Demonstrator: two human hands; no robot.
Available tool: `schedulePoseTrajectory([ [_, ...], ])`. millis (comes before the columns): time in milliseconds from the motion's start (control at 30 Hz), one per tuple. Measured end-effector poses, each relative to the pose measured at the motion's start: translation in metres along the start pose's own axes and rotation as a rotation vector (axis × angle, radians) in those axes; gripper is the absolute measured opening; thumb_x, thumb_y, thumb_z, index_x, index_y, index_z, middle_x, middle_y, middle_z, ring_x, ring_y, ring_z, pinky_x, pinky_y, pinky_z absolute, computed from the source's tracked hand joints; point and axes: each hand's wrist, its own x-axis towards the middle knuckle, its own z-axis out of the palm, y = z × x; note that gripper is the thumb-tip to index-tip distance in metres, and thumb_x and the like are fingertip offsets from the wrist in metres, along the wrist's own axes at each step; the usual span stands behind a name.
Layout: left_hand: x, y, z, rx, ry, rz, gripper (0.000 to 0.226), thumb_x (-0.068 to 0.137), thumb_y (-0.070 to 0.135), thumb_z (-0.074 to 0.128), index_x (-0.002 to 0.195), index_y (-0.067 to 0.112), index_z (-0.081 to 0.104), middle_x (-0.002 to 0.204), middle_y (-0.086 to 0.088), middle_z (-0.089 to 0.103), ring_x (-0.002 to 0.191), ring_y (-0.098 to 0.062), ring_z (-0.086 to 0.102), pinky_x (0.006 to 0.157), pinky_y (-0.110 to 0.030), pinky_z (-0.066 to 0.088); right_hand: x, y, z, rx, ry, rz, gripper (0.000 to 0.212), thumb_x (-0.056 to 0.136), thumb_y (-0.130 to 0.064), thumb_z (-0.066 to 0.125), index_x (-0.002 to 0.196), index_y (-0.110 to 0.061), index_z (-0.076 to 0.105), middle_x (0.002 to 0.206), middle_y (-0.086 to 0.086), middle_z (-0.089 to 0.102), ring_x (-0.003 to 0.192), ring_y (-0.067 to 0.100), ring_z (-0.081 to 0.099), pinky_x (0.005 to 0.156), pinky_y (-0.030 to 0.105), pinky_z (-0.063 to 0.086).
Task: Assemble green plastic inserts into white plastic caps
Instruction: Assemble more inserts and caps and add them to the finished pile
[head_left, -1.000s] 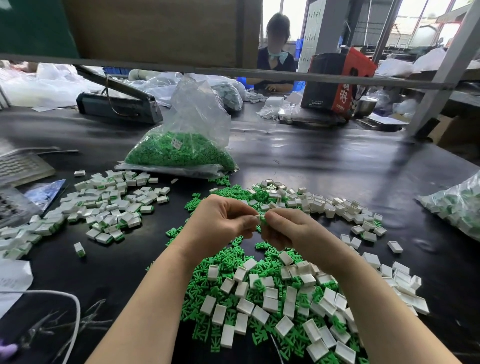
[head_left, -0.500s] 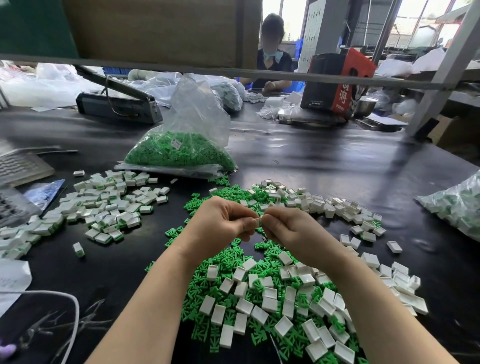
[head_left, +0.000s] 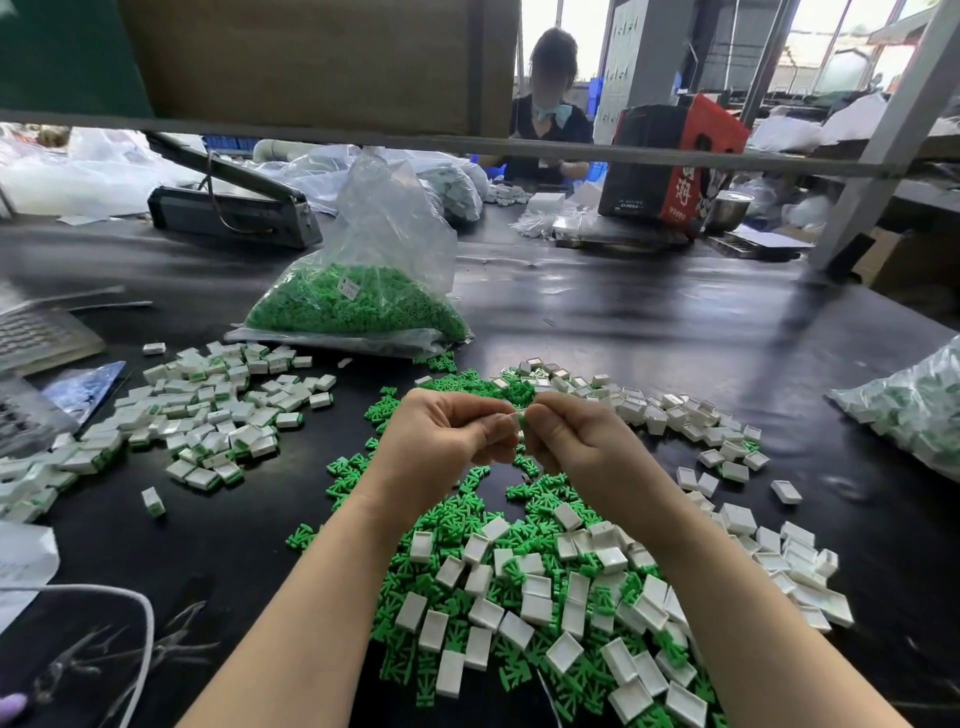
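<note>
Green plastic inserts (head_left: 457, 525), small and flat with splayed prongs, are lying heaped on the glossy black table (head_left: 649, 332) right under your wrists, mixed with white rectangular plastic caps (head_left: 535, 603) that are smooth, shallow and open on one face. You are holding one small white cap piece (head_left: 519, 418) above that heap, pinched between both hands: your left hand (head_left: 441, 441) is curled with thumb and forefinger pressing on it from one side, and your right hand (head_left: 576, 441) is gripping it from the other, fingertips meeting. Whether a green insert is already seated inside it you cannot tell, since your fingers are covering most of it.

To your left, a spread of finished white caps with green edges (head_left: 208, 415) is lying loosely on the table. Beyond your hands, a crinkled clear plastic bag of green inserts (head_left: 363, 306) is slumping on the table, carrying a small white label (head_left: 347, 286) whose print is too small to read. At the right edge another clear bag of white and green pieces (head_left: 914, 410) is resting. Farther back, a red and black cardboard box (head_left: 675, 166) is showing white characters on its red side, not clearly legible.
</note>
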Motion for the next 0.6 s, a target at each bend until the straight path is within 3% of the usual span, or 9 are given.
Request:
schedulePoseTrajectory([
  [67, -0.001, 0.001, 0.000, -0.007, -0.006, 0.005, 0.015, 0.085, -0.001, 0.068, 0.084, 0.012, 0.074, 0.068, -0.006, 0.074, 0.061, -0.015, 0.070, 0.060, -0.021, 0.057, -0.001, 0.001, -0.001, 0.100, -0.020, 0.045, 0.033, 0.103, -0.016, 0.046, 0.073, -0.004, 0.052, 0.060, 0.002, 0.046, 0.053, 0.008, 0.038, 0.052, 0.019, 0.032],
  [167, -0.001, 0.001, 0.000, 0.025, -0.006, 0.019, 0.019, 0.084, 0.001, 0.069, 0.081, 0.019, 0.075, 0.070, -0.004, 0.075, 0.064, -0.011, 0.070, 0.060, -0.017, 0.053, -0.003, 0.004, -0.002, 0.333, -0.085, 0.171, 0.033, 0.098, -0.032, 0.048, 0.077, -0.007, 0.055, 0.060, -0.003, 0.048, 0.056, 0.009, 0.041, 0.056, 0.021, 0.032],
  [300, 0.003, -0.001, 0.000, 0.015, 0.014, 0.044, 0.009, 0.076, 0.011, 0.075, 0.082, 0.017, 0.078, 0.080, 0.007, 0.070, 0.077, -0.006, 0.068, 0.074, -0.017, 0.054, -0.002, 0.008, 0.001, 0.643, -0.163, 0.344, 0.039, 0.086, -0.048, 0.051, 0.088, -0.009, 0.059, 0.072, 0.003, 0.052, 0.063, 0.011, 0.049, 0.064, 0.025, 0.034],
  [433, 0.003, -0.003, 0.001, -0.027, 0.006, 0.025, 0.008, 0.075, 0.015, 0.076, 0.082, 0.016, 0.080, 0.081, 0.005, 0.062, 0.082, -0.008, 0.067, 0.078, -0.017, 0.053, 0.000, 0.011, 0.007, 0.791, -0.279, 0.337, 0.046, 0.095, -0.051, 0.041, 0.100, -0.009, 0.058, 0.073, 0.006, 0.055, 0.067, 0.014, 0.048, 0.063, 0.026, 0.033],
  [533, 0.004, -0.003, 0.002, -0.042, 0.012, 0.009, 0.008, 0.079, 0.012, 0.074, 0.083, 0.016, 0.080, 0.093, -0.014, 0.070, 0.085, -0.011, 0.069, 0.075, -0.015, 0.051, 0.001, 0.012, 0.012, 0.966, -0.274, 0.294, 0.041, 0.092, -0.049, 0.045, 0.090, -0.016, 0.068, 0.075, 0.005, 0.059, 0.074, 0.017, 0.049, 0.073, 0.030, 0.031],
  [600, 0.004, -0.002, 0.004, -0.097, 0.010, -0.001, 0.010, 0.080, 0.008, 0.072, 0.083, 0.014, 0.079, 0.089, -0.012, 0.072, 0.079, -0.011, 0.070, 0.070, -0.016, 0.051, 0.002, 0.013, 0.014, 1.020, -0.258, 0.266, 0.040, 0.095, -0.047, 0.043, 0.089, -0.019, 0.071, 0.076, 0.001, 0.060, 0.074, 0.014, 0.051, 0.076, 0.029, 0.033],
])
